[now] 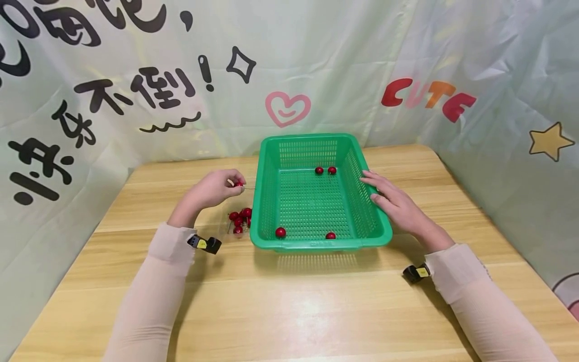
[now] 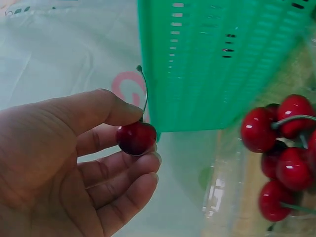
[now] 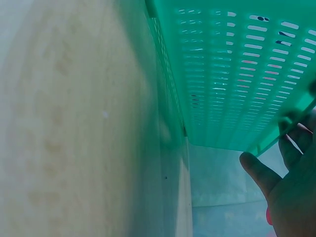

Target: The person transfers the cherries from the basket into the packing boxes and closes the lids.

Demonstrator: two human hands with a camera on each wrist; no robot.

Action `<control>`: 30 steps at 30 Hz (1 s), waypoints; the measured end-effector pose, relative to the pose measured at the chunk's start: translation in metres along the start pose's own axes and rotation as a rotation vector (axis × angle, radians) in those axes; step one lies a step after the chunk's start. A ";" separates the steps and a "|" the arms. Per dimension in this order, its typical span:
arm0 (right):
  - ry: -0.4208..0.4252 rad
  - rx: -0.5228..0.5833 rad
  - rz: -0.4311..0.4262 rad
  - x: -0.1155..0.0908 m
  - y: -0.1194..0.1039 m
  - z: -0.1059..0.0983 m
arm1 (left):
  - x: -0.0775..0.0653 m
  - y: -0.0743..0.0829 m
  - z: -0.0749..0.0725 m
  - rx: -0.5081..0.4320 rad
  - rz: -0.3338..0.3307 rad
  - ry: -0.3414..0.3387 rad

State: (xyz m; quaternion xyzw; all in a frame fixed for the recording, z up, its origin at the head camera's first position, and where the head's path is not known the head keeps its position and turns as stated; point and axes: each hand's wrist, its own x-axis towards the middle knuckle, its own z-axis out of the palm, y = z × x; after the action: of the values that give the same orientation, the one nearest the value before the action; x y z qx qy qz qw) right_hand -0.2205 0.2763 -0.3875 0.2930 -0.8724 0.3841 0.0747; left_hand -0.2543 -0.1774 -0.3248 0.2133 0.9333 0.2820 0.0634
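My left hand (image 1: pixel 216 188) pinches a red cherry (image 2: pixel 136 137) between thumb and fingers, just left of the green basket (image 1: pixel 321 245). The cherry's thin stem (image 2: pixel 145 94) points up past the thumb in the left wrist view. My right hand (image 1: pixel 398 206) rests on the basket's right rim with its fingers reaching over the edge. Inside the basket, two cherries (image 1: pixel 332 171) lie toward the far end, one cherry (image 1: pixel 280 232) in the near left corner and another (image 1: pixel 330 235) along the near side.
Several cherries (image 2: pixel 295 168) with stems sit in a clear plastic tray (image 1: pixel 223 229) against the basket's left side, partly hidden by its rim. The wooden table (image 1: pixel 307 311) meets a printed cloth backdrop (image 1: pixel 334 60) behind and at both sides.
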 end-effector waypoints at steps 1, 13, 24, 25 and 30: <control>0.000 0.000 0.000 0.000 0.000 0.000 | 0.000 -0.001 0.002 -0.001 -0.002 -0.007; 0.002 0.009 -0.011 0.001 -0.001 -0.001 | 0.009 -0.005 0.024 0.023 -0.021 -0.038; 0.000 0.005 -0.010 0.001 0.000 -0.001 | 0.017 -0.002 0.043 0.103 0.016 -0.072; -0.002 0.006 -0.010 0.001 0.000 -0.001 | 0.017 -0.002 0.044 0.104 0.014 -0.075; -0.001 0.004 -0.011 0.001 0.000 -0.001 | 0.018 -0.003 0.049 0.112 0.002 -0.085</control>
State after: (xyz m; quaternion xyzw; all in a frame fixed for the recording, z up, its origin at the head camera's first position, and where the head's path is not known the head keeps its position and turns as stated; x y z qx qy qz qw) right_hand -0.2213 0.2763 -0.3867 0.2981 -0.8700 0.3854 0.0759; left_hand -0.2602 -0.1477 -0.3674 0.2291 0.9439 0.2200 0.0905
